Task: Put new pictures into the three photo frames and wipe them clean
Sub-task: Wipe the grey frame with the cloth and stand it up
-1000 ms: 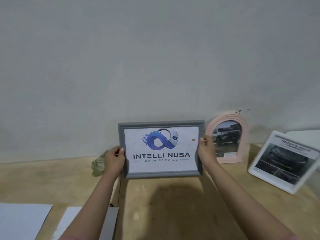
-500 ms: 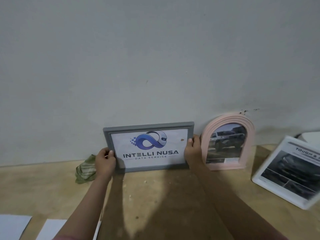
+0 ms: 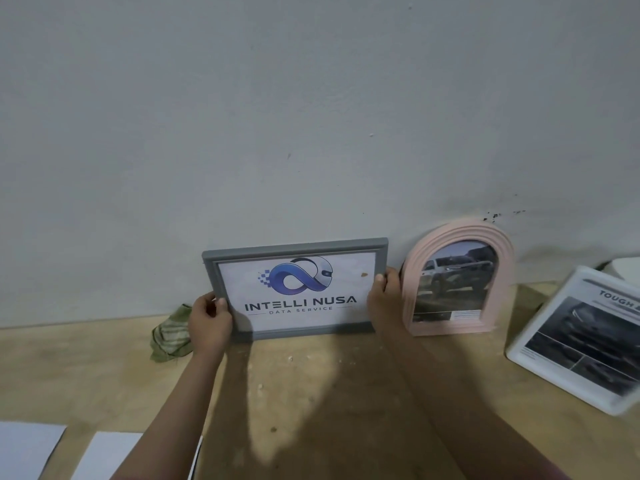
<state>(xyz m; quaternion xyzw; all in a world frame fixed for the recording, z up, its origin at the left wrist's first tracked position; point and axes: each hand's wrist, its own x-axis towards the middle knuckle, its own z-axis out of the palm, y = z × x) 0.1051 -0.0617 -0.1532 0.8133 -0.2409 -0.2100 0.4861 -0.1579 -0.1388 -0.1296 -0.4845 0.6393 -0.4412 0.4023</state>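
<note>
wooden table (image 3: 311,393) | grey wall (image 3: 277,116), dark specks at right | white object (image 3: 627,266), right edge, unclear

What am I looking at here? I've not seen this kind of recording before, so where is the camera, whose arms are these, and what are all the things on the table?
There is no machine here. A person wears one wide-angle camera on the head, so you look forward and down along their own two bare arms.

The left hand and the right hand grip the two short sides of a grey photo frame, which stands on its long edge on the wooden table at the wall. It holds a printed logo sheet.

To its right a pink arched frame stands against the wall with a car picture in it. Further right a white frame lies tilted, also with car pictures.

A crumpled green cloth lies left of the grey frame. White sheets of paper lie at the near left edge.
</note>
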